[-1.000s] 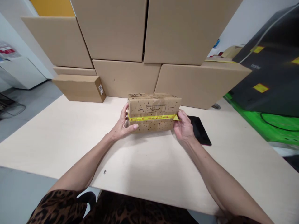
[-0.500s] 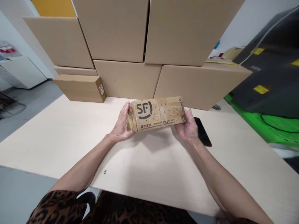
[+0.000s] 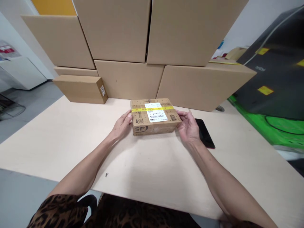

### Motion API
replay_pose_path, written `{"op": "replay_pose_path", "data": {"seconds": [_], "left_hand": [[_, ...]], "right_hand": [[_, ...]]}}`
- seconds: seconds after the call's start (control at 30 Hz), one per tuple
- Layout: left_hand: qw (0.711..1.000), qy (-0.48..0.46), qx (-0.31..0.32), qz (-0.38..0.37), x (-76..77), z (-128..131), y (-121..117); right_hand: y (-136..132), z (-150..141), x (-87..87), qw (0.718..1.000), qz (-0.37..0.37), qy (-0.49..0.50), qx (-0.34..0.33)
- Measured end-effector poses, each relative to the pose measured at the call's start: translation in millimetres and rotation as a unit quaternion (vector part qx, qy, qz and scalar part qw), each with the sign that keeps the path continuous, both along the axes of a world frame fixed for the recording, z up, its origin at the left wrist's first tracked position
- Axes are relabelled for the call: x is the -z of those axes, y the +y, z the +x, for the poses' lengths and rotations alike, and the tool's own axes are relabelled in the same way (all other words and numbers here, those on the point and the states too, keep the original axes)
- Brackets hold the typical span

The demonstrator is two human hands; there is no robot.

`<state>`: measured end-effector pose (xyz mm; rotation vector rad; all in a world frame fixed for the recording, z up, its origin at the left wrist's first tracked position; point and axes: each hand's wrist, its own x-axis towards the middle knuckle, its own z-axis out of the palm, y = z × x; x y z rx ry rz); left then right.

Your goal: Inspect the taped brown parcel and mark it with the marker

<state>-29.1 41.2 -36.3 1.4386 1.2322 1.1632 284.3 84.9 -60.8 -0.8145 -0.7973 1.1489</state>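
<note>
A brown cardboard parcel box [image 3: 155, 127] lies label side up, low over or on the pale table [image 3: 71, 136]; I cannot tell whether it fully rests there. It has a white shipping label [image 3: 157, 114], a strip of yellow tape [image 3: 139, 110] and SF print on the near side. My left hand [image 3: 122, 126] presses on the left end, fingers along the side. At the right end, my right hand [image 3: 189, 128] grips the near corner, its palm turned up and some fingertips hidden by the box. A black phone-like device [image 3: 206, 134] lies just beyond the right wrist.
Large cardboard boxes [image 3: 130, 79] are stacked like a wall along the table's back. A smaller brown box [image 3: 80, 90] stands at the back left. To the right are a dark covered object [image 3: 273, 72] and a green surface [image 3: 277, 126]. The table's near edge runs before my body.
The parcel box has tipped from showing its printed narrow side to lying with the label facing up, and it is lower. Both hands have stayed at its ends, shifting their grip slightly.
</note>
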Motion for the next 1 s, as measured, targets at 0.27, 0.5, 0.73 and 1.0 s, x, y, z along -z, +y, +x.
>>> {"op": "replay_pose_path", "data": {"seconds": [0.27,0.5,0.73,1.0], "left_hand": [[0.996,-0.023,0.054,-0.068,-4.9,4,-4],[0.989,-0.062,0.127,0.032,5.0,6,-3],[0.984,-0.170,0.049,-0.013,2.8,9,0],[0.989,-0.141,0.044,-0.008,3.6,6,3]], "right_hand": [[-9,-15,1.0,0.999,-0.012,-0.013,-0.035],[-4,-5,-2.2,0.999,0.044,0.020,-0.002],[3,1,7.2,0.998,0.006,0.054,0.016],[-1,-7,7.6,0.999,0.006,0.021,0.043]]}}
